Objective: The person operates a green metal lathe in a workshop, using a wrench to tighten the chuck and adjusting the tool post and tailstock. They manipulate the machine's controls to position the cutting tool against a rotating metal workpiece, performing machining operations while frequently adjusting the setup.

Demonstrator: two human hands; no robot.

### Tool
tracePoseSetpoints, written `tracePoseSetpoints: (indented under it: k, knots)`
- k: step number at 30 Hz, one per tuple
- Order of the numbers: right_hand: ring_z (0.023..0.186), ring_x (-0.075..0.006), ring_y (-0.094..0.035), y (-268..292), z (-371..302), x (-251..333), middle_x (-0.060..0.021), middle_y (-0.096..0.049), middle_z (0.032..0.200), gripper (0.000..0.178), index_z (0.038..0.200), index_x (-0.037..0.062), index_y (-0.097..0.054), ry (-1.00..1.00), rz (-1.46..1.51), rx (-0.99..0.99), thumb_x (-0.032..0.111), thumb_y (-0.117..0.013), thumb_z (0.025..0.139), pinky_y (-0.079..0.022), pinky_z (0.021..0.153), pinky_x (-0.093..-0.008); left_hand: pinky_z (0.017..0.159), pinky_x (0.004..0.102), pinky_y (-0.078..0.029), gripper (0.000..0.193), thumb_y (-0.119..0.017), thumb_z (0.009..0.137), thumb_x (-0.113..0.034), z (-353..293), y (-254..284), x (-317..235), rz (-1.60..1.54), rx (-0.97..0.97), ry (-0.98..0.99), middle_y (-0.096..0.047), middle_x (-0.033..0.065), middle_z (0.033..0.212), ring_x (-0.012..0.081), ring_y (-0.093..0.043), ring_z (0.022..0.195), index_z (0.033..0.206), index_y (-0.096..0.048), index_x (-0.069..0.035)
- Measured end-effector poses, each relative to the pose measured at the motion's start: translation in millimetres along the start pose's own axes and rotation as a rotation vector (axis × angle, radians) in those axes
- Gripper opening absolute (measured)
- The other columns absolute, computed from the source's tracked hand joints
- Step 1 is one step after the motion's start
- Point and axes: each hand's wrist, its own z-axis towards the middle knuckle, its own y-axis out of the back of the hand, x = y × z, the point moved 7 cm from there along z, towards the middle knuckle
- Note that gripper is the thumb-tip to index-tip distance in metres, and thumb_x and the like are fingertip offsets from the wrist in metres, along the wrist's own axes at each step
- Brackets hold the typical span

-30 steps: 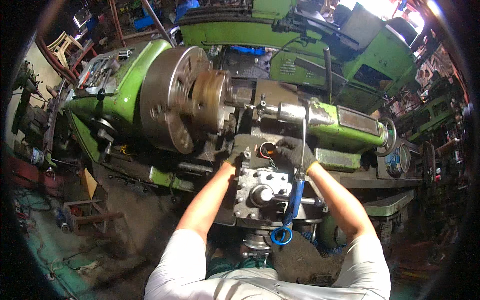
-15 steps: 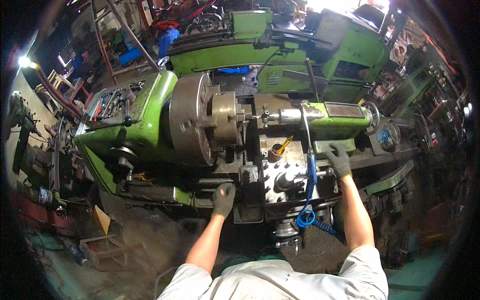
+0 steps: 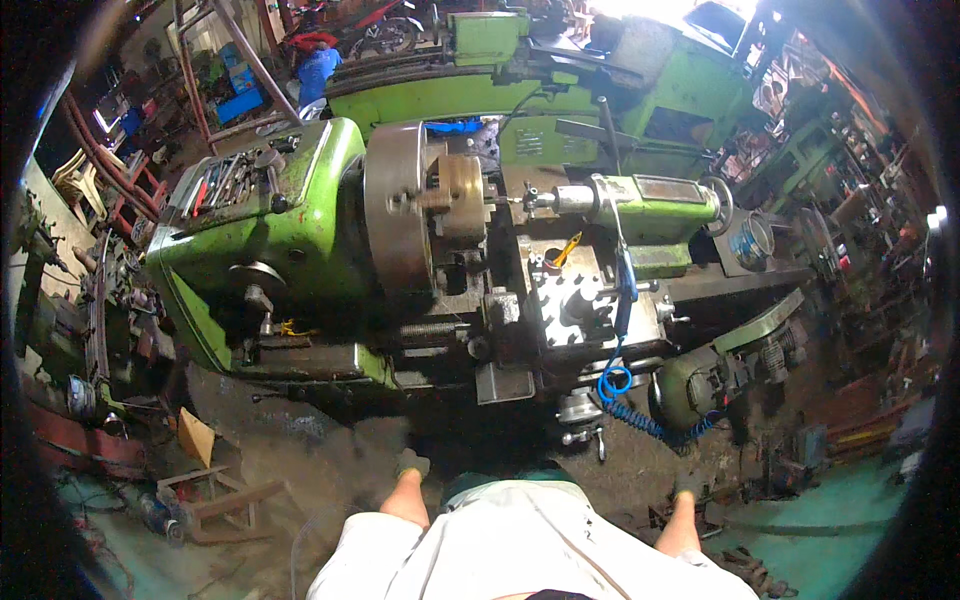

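Observation:
My left hand (image 3: 412, 463), in a dark grey glove, hangs low in front of the green lathe (image 3: 320, 230), apart from it. My right hand (image 3: 684, 494), gloved too, is low on the right, below the coiled blue air hose (image 3: 640, 420). Both hands are small and foreshortened, so their fingers cannot be made out; no held thing shows. On the lathe, the large steel chuck (image 3: 396, 225) faces the tailstock (image 3: 655, 228). A blue air gun (image 3: 625, 290) hangs beside the square tool post (image 3: 572, 305). A yellow-handled tool (image 3: 568, 247) stands in a small cup on the carriage.
Hand tools (image 3: 225, 185) lie on the headstock top. A crank handle (image 3: 598, 442) juts from the carriage toward me. A green motor (image 3: 685, 385) sits at the lathe's front right. A wooden frame (image 3: 225, 505) lies on the floor at left. Another green machine (image 3: 430, 105) stands behind.
Both hands have drawn back from the lathe and dropped toward my sides. The left was by the carriage front, the right near the tailstock base. My view has shifted slightly.

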Motion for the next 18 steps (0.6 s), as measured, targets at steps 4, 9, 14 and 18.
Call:
tracePoseSetpoints:
  k: [4, 9, 14, 18]
  knots:
    - [0.115, -0.0446, -0.061, -86.3, -6.9, -74.2, -0.0227, -0.063, 0.13, 0.059, 0.135, 0.0076, -0.06, 0.397, -0.802, 0.697, 0.05, -0.051, 0.096, -0.049, 0.098, -0.0496, 0.106, 0.0473, -0.049, 0.043, -0.065, 0.086, -0.032, -21.9, -4.2, -44.8, 0.215, 0.205, -0.485, -0.068, 0.0165, 0.13, 0.0363, -0.062, 0.124, 0.124, -0.071, -0.011]
    - [0.097, -0.0368, -0.067, -142.7, -17.0, -52.1, -0.0158, -0.07, 0.111, 0.048, 0.127, 0.0096, -0.064, 0.691, -0.858, 0.827, 0.045, -0.06, 0.094, -0.052, 0.084, -0.0476, 0.102, 0.0448, -0.05, 0.045, -0.068, 0.087, -0.04, -38.8, 28.5, -58.3, -0.388, 0.094, -0.214, -0.069, 0.0171, 0.129, 0.0352, -0.064, 0.121, 0.121, -0.072, -0.011]
    - [0.088, -0.0285, -0.065, -176.2, 32.3, -2.9, -0.0156, -0.073, 0.095, 0.03, 0.103, 0.0097, -0.072, 1.031, -0.848, 0.677, 0.034, -0.065, 0.087, -0.052, 0.078, -0.044, 0.101, 0.0442, -0.05, 0.053, -0.069, 0.085, -0.047, -82.4, 33.3, -99.1, -0.26, 0.128, -0.271, -0.07, 0.0169, 0.126, 0.0351, -0.065, 0.119, 0.124, -0.072, -0.011]
    - [0.076, -0.0285, -0.069, -150.7, 39.4, 55.6, -0.012, -0.07, 0.087, 0.033, 0.106, 0.0097, -0.069, 0.269, 0.078, 0.825, 0.039, -0.067, 0.09, -0.055, 0.069, -0.0466, 0.104, 0.043, -0.049, 0.055, -0.068, 0.087, -0.049, -110.1, 25.5, -89.8, -0.243, 0.138, -0.187, -0.069, 0.0156, 0.129, 0.0343, -0.064, 0.122, 0.126, -0.071, -0.011]
